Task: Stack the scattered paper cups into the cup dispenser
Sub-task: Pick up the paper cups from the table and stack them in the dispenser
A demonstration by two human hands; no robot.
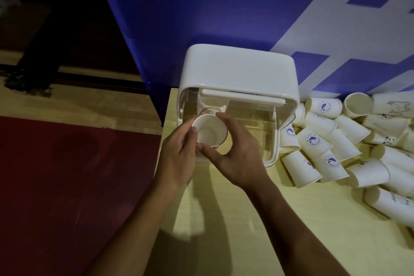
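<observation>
Paper cup (211, 129), plain white, mouth toward the camera, is gripped by the curled fingers of left hand (179, 157) and right hand (237, 152) at the front of the white, clear-walled cup dispenser (239, 69). Scattered cups (313, 141) on the table (224, 219) bear round blue logos, their lettering unreadable.

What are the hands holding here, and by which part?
Both hands hold one cup near its rim: the left hand pinches the left side, the right hand curls round the right, just before the dispenser.
</observation>
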